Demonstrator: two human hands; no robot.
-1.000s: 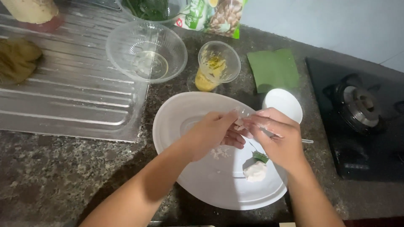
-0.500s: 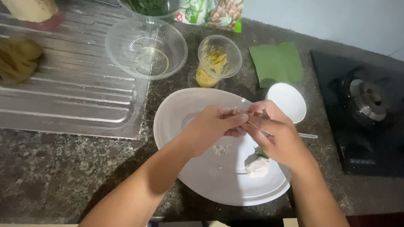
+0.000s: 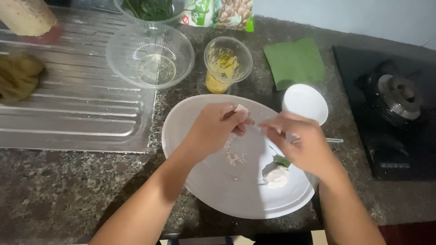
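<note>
Both hands (left hand (image 3: 217,127), right hand (image 3: 297,143)) over white plate (image 3: 204,181).

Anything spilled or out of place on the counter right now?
Nothing stands out. Pale crumbs lie scattered on the white plate under the left hand, but all stay on it. The cup and clear bowl stand upright.

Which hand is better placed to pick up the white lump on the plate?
The right hand, probably. It hovers just above the white lump near the plate's right edge, while the left hand pinches a small pale piece further away.
</note>
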